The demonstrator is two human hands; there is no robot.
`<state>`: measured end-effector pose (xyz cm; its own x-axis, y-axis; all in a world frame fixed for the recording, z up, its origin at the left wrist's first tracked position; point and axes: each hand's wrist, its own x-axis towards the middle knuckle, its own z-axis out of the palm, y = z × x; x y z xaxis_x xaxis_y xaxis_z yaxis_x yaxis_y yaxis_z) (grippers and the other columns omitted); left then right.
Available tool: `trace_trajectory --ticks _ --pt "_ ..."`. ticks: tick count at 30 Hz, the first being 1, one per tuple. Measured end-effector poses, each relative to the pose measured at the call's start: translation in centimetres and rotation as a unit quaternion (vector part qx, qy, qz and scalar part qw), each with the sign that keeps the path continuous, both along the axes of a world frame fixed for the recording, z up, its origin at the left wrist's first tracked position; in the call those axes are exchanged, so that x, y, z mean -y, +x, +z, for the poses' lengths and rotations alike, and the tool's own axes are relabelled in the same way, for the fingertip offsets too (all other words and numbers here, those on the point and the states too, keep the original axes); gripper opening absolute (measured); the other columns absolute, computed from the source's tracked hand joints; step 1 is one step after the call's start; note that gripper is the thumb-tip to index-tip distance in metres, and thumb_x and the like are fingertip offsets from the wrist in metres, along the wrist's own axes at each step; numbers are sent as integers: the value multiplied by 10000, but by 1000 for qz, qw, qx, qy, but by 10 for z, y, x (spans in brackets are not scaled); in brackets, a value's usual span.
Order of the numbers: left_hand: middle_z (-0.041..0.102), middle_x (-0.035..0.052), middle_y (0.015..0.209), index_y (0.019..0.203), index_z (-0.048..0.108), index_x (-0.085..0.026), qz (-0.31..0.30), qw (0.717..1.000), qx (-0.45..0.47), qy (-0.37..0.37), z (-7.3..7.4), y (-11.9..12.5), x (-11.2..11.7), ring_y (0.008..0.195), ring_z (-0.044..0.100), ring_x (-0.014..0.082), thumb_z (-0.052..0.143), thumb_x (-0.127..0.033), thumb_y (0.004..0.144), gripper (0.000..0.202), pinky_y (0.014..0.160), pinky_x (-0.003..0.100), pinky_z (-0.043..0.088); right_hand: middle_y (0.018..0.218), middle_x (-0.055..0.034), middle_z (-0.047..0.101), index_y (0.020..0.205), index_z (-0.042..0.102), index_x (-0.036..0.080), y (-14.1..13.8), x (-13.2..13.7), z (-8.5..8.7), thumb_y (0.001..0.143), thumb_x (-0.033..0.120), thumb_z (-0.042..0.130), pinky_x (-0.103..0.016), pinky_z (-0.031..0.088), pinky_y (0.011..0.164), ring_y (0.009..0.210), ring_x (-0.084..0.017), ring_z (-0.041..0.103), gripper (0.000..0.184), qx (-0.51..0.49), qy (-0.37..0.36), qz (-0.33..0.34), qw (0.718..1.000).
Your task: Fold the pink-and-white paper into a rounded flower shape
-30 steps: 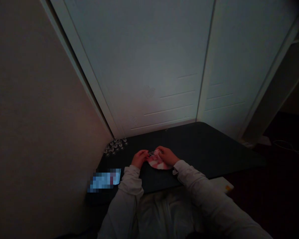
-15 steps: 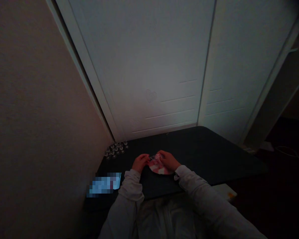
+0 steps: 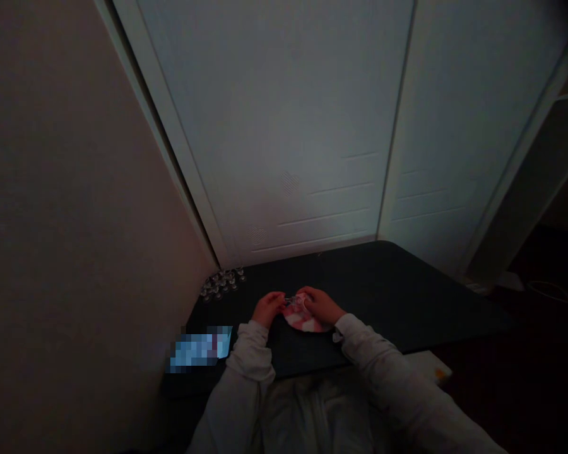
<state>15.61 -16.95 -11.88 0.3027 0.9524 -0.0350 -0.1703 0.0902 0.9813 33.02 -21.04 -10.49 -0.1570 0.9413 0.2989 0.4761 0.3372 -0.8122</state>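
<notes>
A pink-and-white patterned piece of cloth (image 3: 307, 323) with a rounded lower edge is held just above the dark table. My left hand (image 3: 268, 309) is closed at its left side, fingertips pinched together near its upper edge. My right hand (image 3: 324, 308) grips the cloth from the right, with thumb and fingers closed on it. Between the fingertips runs a thin pale strand or cord (image 3: 291, 300), too dim and small to make out exactly. The palms and part of the cloth's top are hidden by the fingers.
Several small clear, glass-like pieces (image 3: 222, 284) stand at the table's back left corner. A blurred lit screen (image 3: 201, 349) lies at the left edge. A white box-like item (image 3: 428, 366) shows below the table's front edge. White panels (image 3: 274, 113) rise behind the dark table (image 3: 383, 284).
The view has shifted very slightly. Both hands stay on the cloth, in nearly the same positions, with only tiny finger movement.
</notes>
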Motion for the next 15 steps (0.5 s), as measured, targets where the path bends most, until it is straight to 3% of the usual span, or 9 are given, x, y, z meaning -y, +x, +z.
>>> trace_trajectory --ticks 15 --pt "579 41 665 814 558 -96 0 1000 7 -6 1 1 1 533 518 91 658 -321 563 352 521 233 404 792 -24 592 842 564 165 -1 -1 -3 718 230 399 -243 384 668 725 -135 521 216 -3 13 -10 1000"
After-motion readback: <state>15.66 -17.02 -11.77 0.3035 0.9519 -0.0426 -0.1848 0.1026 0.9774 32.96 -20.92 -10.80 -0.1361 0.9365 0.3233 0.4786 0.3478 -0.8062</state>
